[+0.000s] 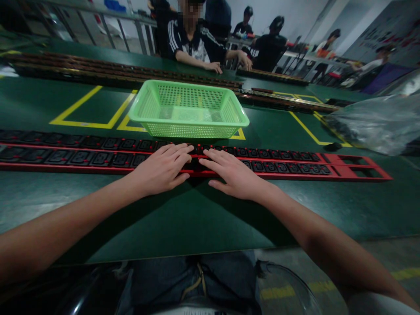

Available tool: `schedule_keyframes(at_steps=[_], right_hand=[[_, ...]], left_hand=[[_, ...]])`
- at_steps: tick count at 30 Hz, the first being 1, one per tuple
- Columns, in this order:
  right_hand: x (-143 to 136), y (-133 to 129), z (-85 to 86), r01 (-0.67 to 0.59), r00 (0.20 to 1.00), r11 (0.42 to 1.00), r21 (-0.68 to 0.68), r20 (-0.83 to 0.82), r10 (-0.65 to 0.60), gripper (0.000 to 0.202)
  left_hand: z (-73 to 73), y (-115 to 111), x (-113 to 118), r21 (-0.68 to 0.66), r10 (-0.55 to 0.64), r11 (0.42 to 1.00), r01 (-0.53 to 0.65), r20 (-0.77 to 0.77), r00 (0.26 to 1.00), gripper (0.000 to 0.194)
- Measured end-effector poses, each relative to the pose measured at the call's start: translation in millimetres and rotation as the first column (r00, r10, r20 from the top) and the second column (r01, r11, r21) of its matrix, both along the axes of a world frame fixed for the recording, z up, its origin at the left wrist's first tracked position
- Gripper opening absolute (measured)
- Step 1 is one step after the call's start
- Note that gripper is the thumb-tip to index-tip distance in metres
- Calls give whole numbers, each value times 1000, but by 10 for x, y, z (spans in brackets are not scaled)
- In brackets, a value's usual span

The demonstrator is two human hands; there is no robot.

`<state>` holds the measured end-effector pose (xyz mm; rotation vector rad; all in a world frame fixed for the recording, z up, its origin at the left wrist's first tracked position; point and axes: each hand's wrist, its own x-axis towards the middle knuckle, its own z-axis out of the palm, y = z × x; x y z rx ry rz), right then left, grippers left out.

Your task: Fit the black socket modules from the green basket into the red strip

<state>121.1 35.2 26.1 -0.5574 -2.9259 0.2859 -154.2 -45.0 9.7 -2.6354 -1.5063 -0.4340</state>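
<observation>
Two long red strips [357, 174] run side by side across the table, set with rows of black socket-like pieces [98, 158]. My left hand [164, 168] lies flat on the strips near their middle, fingers stretched forward over the black pieces. Just to its right, my right hand [231, 173] rests on the strips in the same way, fingers spread and thumb apart. A narrow gap separates the two hands, with a bit of red strip showing between them. The pieces under both palms and fingers are hidden. Neither hand grips anything.
A light green plastic basket [193, 130] stands just beyond the strips. Long dark brown strips [124, 75] lie farther back, where a person's hands [215, 67] rest on the table. A clear plastic bag [377, 120] sits at the right. Yellow tape [82, 125] marks the green tabletop [183, 227].
</observation>
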Motion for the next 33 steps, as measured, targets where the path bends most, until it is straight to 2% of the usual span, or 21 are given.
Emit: schedule_keyframes(at_steps=[5,11,21,33], right_hand=[[9,8,-14,-6,1000,1000,23,-1,6,65],[8,8,-12,-11,1000,1000,17,-11,11,65],[18,7,-14,-8,1000,1000,23,-21,9,64],[17,8,-18,-10,999,1000,29,-32,11,64]], left_hand=[[-5,-12,20,62,-4,998,6,-27,1000,29],[6,-44,81,163,48,986,-41,-37,998,22],[41,-19,66,152,-23,988,23,2,1000,23],[42,-35,92,202,46,979,-34,-53,998,26]])
